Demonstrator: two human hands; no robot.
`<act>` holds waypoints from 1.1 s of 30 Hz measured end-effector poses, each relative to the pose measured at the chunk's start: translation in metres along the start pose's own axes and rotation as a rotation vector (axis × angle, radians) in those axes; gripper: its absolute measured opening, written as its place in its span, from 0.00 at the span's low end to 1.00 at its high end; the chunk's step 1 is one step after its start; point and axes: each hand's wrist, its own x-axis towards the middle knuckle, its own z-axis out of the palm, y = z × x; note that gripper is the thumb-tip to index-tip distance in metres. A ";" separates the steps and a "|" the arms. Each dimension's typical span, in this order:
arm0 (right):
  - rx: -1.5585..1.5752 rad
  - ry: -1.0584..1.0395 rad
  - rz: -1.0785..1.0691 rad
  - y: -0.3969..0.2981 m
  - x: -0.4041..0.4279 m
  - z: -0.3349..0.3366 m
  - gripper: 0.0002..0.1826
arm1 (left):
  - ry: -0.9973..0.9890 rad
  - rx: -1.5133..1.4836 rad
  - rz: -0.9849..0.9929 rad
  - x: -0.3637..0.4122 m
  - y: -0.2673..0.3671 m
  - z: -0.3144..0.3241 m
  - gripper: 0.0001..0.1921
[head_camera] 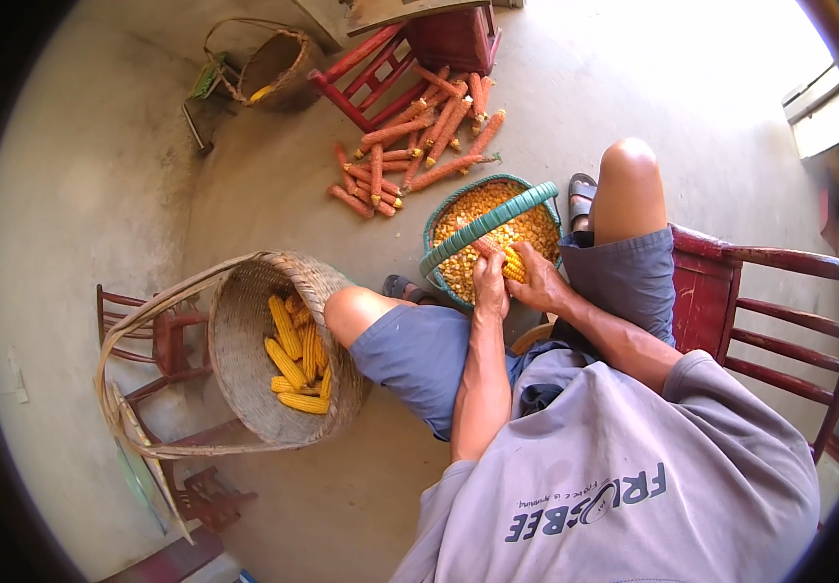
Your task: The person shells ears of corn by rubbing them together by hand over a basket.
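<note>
Between my knees stands a basket with a teal-wrapped handle (489, 224), well filled with loose yellow corn kernels (456, 266). Over its near rim, my left hand (491, 286) and my right hand (538, 282) are close together, both gripping corn. A reddish stripped length of cob (486, 245) sticks out above my left fingers. Rows of yellow kernels (513, 265) show between the two hands. Whether these belong to one partly shelled ear or to two pieces cannot be told, as my fingers cover the join.
A large woven basket (233, 350) with whole yellow corn ears (287, 328) tilts beside my left knee. Bare red cobs (419, 138) lie heaped on the floor ahead, by a red chair (376, 80). Another basket (281, 65) stands at the far wall. A red wooden chair (791, 313) is at right.
</note>
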 end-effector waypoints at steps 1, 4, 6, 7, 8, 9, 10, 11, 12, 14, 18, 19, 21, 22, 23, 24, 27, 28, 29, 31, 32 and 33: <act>-0.022 0.021 -0.038 0.002 0.000 0.001 0.34 | -0.069 -0.028 0.062 -0.001 0.000 0.001 0.15; -0.067 0.059 -0.068 0.007 -0.001 0.002 0.34 | -0.067 0.041 0.096 -0.004 0.000 0.000 0.14; -0.077 0.057 -0.006 0.010 -0.003 0.002 0.35 | -0.085 0.101 0.064 -0.005 -0.001 -0.003 0.15; -0.068 0.058 -0.038 0.011 -0.004 0.001 0.35 | -0.072 0.133 0.029 -0.005 -0.002 -0.006 0.15; -0.060 0.049 -0.036 0.012 -0.005 0.001 0.35 | -0.092 0.109 0.015 -0.005 -0.002 -0.009 0.17; -0.052 0.031 -0.002 0.013 -0.006 0.001 0.35 | -0.108 0.140 0.028 -0.004 -0.002 -0.011 0.16; -0.050 0.040 -0.040 0.014 -0.006 0.000 0.35 | -0.116 0.160 0.031 -0.002 -0.002 -0.013 0.16; -0.047 0.041 -0.045 0.014 -0.007 0.000 0.35 | -0.106 0.185 0.005 -0.001 -0.001 -0.014 0.16; -0.042 0.042 -0.050 0.015 -0.007 0.000 0.35 | -0.100 0.264 0.038 0.000 0.001 -0.014 0.16; -0.012 0.015 -0.028 0.016 -0.006 0.000 0.35 | -0.086 0.199 0.025 -0.003 0.003 -0.013 0.15; -0.017 -0.024 0.046 0.016 -0.005 0.001 0.35 | -0.046 0.155 -0.005 -0.014 0.003 -0.007 0.15; 0.004 -0.013 0.010 0.016 -0.005 0.001 0.35 | -0.005 0.269 0.026 -0.014 0.002 -0.006 0.15; 0.041 -0.025 0.039 0.014 -0.005 0.001 0.35 | 0.021 0.444 0.124 -0.011 0.000 -0.008 0.15; 0.030 -0.031 0.037 0.014 -0.005 0.001 0.35 | 0.011 0.449 0.133 -0.008 -0.002 -0.010 0.15; 0.019 -0.037 0.037 0.013 -0.005 0.000 0.35 | 0.001 0.442 0.131 -0.005 -0.003 -0.013 0.16; 0.006 -0.037 0.045 0.013 -0.005 0.001 0.35 | 0.006 0.434 0.097 -0.003 -0.005 -0.016 0.16; -0.031 0.005 0.040 0.013 -0.004 0.004 0.34 | -0.062 0.528 0.057 0.002 -0.006 -0.024 0.13; -0.010 0.003 0.041 0.014 -0.004 0.004 0.33 | -0.051 0.572 0.037 0.002 -0.007 -0.025 0.12; -0.020 0.016 0.022 0.015 -0.004 0.005 0.33 | -0.056 0.579 0.090 0.002 -0.007 -0.025 0.12; -0.043 0.013 0.074 0.018 -0.002 0.005 0.33 | -0.036 0.587 0.125 0.000 -0.008 -0.022 0.15; -0.042 0.010 0.062 0.020 0.000 0.006 0.33 | -0.007 0.689 0.155 0.002 -0.008 -0.020 0.15; -0.010 0.037 0.031 0.021 0.000 0.006 0.33 | 0.010 0.819 0.185 0.000 -0.007 -0.020 0.15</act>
